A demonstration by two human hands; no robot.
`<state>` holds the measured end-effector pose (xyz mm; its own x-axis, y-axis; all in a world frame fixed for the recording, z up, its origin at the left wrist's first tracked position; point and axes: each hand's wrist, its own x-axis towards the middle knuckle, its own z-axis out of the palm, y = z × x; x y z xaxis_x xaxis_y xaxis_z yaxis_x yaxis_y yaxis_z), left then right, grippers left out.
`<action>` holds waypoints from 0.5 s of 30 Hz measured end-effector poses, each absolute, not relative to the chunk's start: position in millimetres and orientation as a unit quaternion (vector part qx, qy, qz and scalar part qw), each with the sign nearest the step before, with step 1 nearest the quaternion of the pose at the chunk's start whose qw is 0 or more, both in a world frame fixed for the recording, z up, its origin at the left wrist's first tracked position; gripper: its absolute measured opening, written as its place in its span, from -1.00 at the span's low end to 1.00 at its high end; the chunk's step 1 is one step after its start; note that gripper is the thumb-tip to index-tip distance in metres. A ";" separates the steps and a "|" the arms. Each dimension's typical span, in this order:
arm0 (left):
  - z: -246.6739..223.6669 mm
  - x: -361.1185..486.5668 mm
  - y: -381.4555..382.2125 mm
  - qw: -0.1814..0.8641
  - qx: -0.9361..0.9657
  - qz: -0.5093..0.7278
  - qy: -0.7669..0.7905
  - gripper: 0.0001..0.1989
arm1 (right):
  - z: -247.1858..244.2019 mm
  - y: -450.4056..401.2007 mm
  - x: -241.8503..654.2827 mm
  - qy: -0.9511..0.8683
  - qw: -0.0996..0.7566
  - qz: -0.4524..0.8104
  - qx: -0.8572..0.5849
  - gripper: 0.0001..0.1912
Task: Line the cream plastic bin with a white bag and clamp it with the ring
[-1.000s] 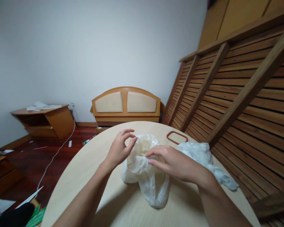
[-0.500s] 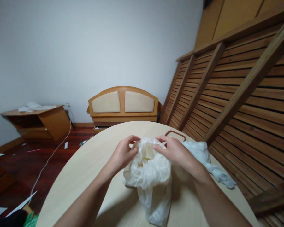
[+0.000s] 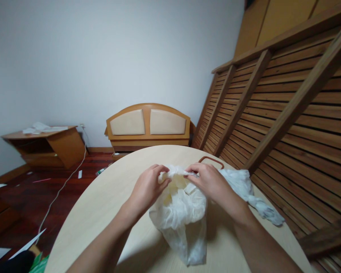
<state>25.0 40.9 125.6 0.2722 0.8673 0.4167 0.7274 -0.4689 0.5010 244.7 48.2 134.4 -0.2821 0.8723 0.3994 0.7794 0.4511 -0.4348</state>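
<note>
A thin white plastic bag (image 3: 184, 208) sits on the round pale table (image 3: 102, 212), its mouth open toward me and its front part hanging down in folds. Something pale yellow shows inside the opening, but its kind is hidden by the film. My left hand (image 3: 151, 184) pinches the bag's far rim on the left between thumb and fingers. On the right side of the same rim, my right hand (image 3: 208, 180) pinches the plastic in the same way.
Behind my right hand lie a brown handle-shaped loop (image 3: 211, 161) and a crumpled whitish plastic bag (image 3: 241, 185). A slatted wooden frame (image 3: 272, 125) leans along the right. A cable (image 3: 59, 191) crosses the floor at left, near a low desk (image 3: 65, 148).
The far rim between my hands is pulled straighter and folded over. The bag's mouth gapes wider, and its hanging front part has shifted slightly up.
</note>
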 end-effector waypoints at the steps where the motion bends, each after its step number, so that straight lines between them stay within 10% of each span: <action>1: 127.1 24.9 40.4 0.104 0.790 0.315 0.515 -0.89 | 134.2 48.3 245.6 -0.799 0.294 0.080 -0.518 -0.87; 15: 139.1 19.9 32.3 0.083 0.790 0.187 0.577 -0.67 | 142.2 36.0 255.7 -0.829 0.240 0.094 -0.496 -0.74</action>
